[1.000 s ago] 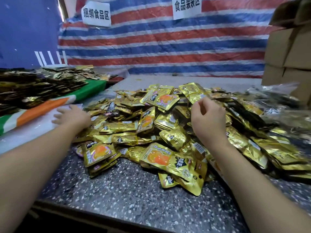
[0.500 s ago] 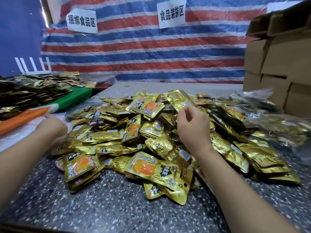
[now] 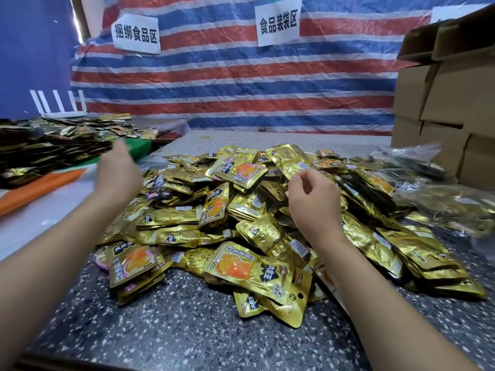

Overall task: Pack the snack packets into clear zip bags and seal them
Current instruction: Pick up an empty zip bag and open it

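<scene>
A large, loose heap of snack packets lies on a dark speckled stone-look countertop, spreading from centre to the right. The packets are flat, rectangular pouches of glossy, crinkled gold foil, many printed with an orange food picture and black labels; several are bundled in small stacks. The left hand is raised above the left edge of the heap, back toward the camera, fingers extended forward and slightly blurred; it grasps nothing visible. The right hand hovers over the middle of the heap, fingers loosely curled with thumb and forefinger drawn near each other; whether they pinch anything cannot be told. At the far right, crumpled clear zip bags of thin, shiny plastic lie beside the heap, some holding gold packets. Behind them stand plain brown cardboard boxes. At the far left, a second pile of foil packets rests on a green, white and orange sheet. A red, white and blue striped woven tarpaulin forms the backdrop, bearing two white paper signs.
</scene>
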Demonstrator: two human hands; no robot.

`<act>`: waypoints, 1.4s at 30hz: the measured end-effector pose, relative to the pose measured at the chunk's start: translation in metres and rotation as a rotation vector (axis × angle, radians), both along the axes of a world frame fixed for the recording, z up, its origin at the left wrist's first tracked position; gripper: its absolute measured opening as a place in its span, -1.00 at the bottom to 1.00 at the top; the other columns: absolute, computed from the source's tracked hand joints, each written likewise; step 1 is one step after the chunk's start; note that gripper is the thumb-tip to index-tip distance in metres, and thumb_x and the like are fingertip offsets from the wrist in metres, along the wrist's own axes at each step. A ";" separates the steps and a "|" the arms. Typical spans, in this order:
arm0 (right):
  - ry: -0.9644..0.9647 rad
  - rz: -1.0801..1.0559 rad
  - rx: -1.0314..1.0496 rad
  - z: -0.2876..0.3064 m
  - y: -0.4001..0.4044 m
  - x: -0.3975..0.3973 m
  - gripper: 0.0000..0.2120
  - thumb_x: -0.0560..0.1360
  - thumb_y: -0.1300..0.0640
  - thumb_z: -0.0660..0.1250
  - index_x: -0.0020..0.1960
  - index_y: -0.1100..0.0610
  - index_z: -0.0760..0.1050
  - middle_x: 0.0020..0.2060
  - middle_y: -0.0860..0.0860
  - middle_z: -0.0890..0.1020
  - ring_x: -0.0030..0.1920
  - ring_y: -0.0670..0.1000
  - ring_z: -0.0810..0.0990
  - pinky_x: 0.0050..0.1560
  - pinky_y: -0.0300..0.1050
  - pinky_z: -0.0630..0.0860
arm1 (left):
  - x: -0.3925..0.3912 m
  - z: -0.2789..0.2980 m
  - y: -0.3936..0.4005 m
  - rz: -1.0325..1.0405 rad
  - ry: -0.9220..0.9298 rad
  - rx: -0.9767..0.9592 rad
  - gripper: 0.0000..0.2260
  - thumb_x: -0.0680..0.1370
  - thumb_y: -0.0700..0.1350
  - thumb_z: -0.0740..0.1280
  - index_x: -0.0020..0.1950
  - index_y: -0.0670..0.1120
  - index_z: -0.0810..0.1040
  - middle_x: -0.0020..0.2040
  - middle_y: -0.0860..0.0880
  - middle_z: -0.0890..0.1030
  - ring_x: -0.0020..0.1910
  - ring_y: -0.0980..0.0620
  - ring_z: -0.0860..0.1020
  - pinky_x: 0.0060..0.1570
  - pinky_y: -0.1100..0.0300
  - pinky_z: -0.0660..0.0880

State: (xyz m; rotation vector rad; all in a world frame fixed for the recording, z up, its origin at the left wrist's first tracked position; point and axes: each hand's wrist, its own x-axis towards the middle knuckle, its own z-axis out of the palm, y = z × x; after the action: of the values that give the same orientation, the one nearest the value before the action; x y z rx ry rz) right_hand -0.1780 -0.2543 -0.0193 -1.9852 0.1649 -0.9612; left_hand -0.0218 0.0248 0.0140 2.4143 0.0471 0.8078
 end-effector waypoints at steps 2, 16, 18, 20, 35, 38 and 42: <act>0.008 0.002 0.017 0.001 0.000 0.000 -0.76 0.61 0.14 0.21 -0.22 0.16 0.49 -0.38 0.02 0.49 -0.40 -0.10 0.39 -0.42 -0.23 0.34 | -0.022 0.010 -0.043 -0.186 -0.137 -0.024 -0.53 0.50 -0.47 0.11 0.37 -0.18 0.34 -0.02 -0.19 0.52 -0.29 -0.05 0.48 -0.42 0.08 0.41; 0.132 0.254 0.551 0.021 0.003 -0.006 -0.59 0.62 -0.13 0.23 -0.15 0.21 0.51 -0.49 -0.01 0.59 -0.57 -0.02 0.50 -0.57 -0.23 0.43 | -0.120 -0.035 -0.157 -0.899 -0.400 -0.196 -0.66 0.61 -0.23 0.07 0.37 -0.09 0.39 0.20 -0.11 0.59 0.19 0.04 0.54 0.21 0.23 0.46; 0.153 0.264 0.566 0.024 0.006 -0.009 -0.54 0.59 -0.19 0.25 -0.16 0.21 0.51 -0.50 0.01 0.58 -0.57 -0.02 0.50 -0.56 -0.24 0.44 | -0.122 -0.040 -0.155 -0.925 -0.361 -0.189 -0.65 0.62 -0.21 0.07 0.40 -0.06 0.36 0.27 -0.08 0.57 0.27 0.09 0.51 0.28 0.26 0.43; 0.174 0.253 0.558 0.026 0.005 -0.011 -0.52 0.57 -0.23 0.26 -0.16 0.21 0.51 -0.50 0.01 0.58 -0.56 -0.02 0.51 -0.55 -0.24 0.46 | -0.126 -0.043 -0.155 -0.962 -0.338 -0.156 -0.65 0.63 -0.15 0.04 0.42 -0.04 0.34 0.30 -0.06 0.55 0.28 0.10 0.50 0.28 0.24 0.42; 0.123 0.220 0.446 0.029 -0.003 -0.017 -0.78 0.58 0.24 0.18 -0.21 0.21 0.50 -0.41 0.06 0.58 -0.49 -0.06 0.54 -0.42 -0.15 0.50 | -0.133 -0.034 -0.149 -0.968 -0.346 -0.285 -0.67 0.60 0.09 0.12 0.13 -0.07 0.56 0.02 0.06 0.60 0.03 0.18 0.53 0.01 0.33 0.44; 0.131 0.173 0.276 0.028 -0.004 -0.016 -0.77 0.61 0.21 0.23 -0.18 0.28 0.52 -0.31 0.19 0.61 -0.47 -0.07 0.56 -0.35 -0.06 0.54 | -0.125 -0.023 -0.145 -0.921 -0.335 -0.381 -0.79 0.60 -0.01 0.24 -0.11 -0.09 0.57 -0.25 0.03 0.56 -0.24 0.10 0.51 -0.24 0.19 0.44; 0.148 0.293 0.186 0.026 -0.001 -0.017 -0.78 0.62 0.22 0.25 -0.13 0.20 0.61 -0.39 0.04 0.63 -0.44 -0.08 0.58 -0.46 -0.24 0.45 | -0.117 -0.019 -0.140 -1.028 -0.117 -0.276 -0.72 0.59 0.03 0.33 -0.28 -0.05 0.50 -0.43 0.11 0.42 -0.44 0.17 0.36 -0.40 0.33 0.28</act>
State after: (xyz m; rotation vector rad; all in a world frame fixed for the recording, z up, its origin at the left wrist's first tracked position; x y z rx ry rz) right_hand -0.1949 -0.2555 0.0070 -1.8456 0.0405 -0.5902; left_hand -0.1392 -0.1153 -0.0052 1.7563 -0.9715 0.3964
